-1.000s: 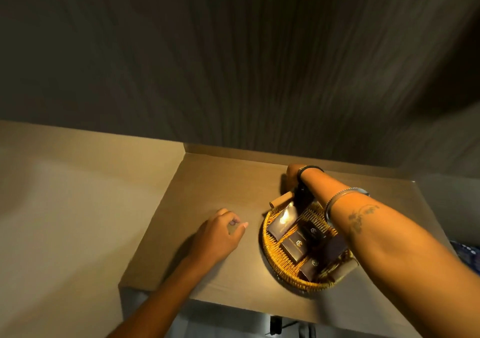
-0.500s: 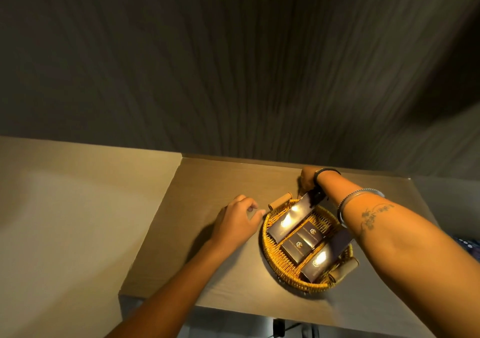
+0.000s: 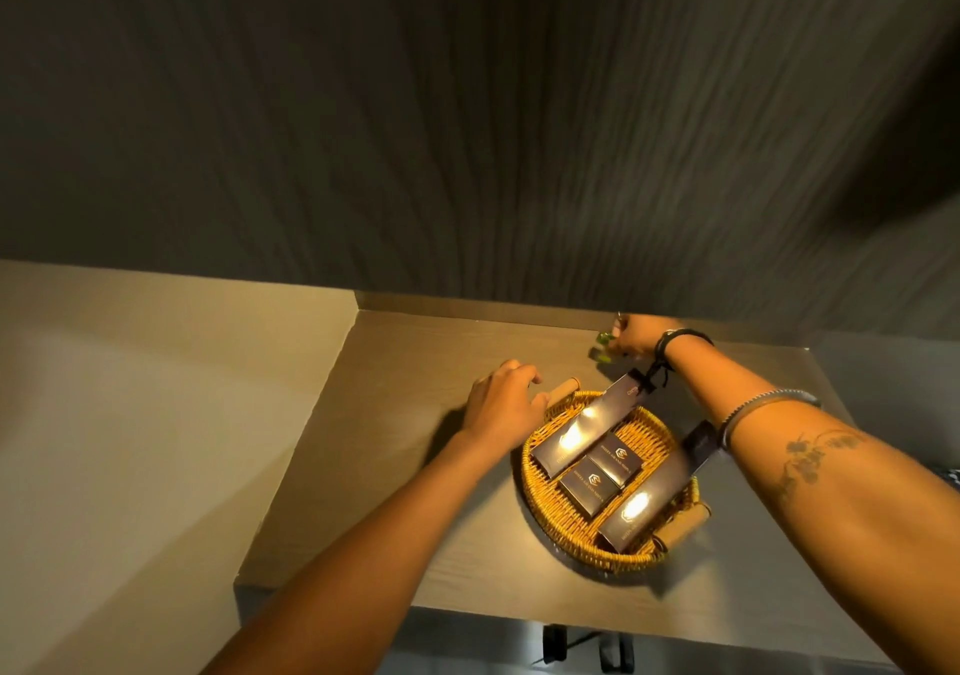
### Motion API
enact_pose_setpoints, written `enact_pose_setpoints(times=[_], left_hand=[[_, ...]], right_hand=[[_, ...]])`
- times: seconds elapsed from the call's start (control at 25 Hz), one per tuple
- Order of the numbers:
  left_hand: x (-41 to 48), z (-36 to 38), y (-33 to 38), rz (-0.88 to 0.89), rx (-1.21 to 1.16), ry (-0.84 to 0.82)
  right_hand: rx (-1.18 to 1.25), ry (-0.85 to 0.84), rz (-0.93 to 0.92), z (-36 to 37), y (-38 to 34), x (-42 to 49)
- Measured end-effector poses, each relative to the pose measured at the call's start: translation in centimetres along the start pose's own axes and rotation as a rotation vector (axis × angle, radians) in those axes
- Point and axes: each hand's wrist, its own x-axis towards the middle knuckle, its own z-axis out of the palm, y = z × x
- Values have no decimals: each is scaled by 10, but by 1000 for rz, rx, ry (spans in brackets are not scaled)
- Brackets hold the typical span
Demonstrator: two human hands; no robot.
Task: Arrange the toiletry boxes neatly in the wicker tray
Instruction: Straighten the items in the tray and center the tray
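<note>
Our left hand (image 3: 501,404) rests with fingers curled loosely at the wicker tray's (image 3: 550,513) far-left rim, beside a cork-coloured handle (image 3: 563,393); it grasps nothing that we can see. Our right hand (image 3: 631,336) reaches past the tray toward the back of the tabletop (image 3: 415,414), fingers bent near something small and greenish that is too blurred to name, so we cannot tell whether it grips. In the tray lie four dark toiletry boxes: a long box (image 3: 587,427) on the left sticking out over the far rim, two small boxes (image 3: 602,472) side by side in the middle, and another long box (image 3: 649,498) on the right, partly under our right forearm. The brown table meets a dark ribbed wall (image 3: 467,129) behind; a pale surface lies to the left.
</note>
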Motion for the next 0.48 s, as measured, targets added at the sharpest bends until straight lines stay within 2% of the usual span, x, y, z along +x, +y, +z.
enact_pose_setpoints(times=[0.08, 0.24, 0.36, 0.48], left_hand=[[4, 4, 4, 21, 19, -21], [10, 7, 9, 45, 34, -35], [13, 8, 14, 65, 37, -46], [12, 10, 17, 78, 52, -59]], right_hand=[[114, 111, 24, -6, 3, -11], [131, 344, -63, 0, 9, -39], [151, 321, -84, 8, 22, -57], [75, 203, -35, 22, 32, -68]])
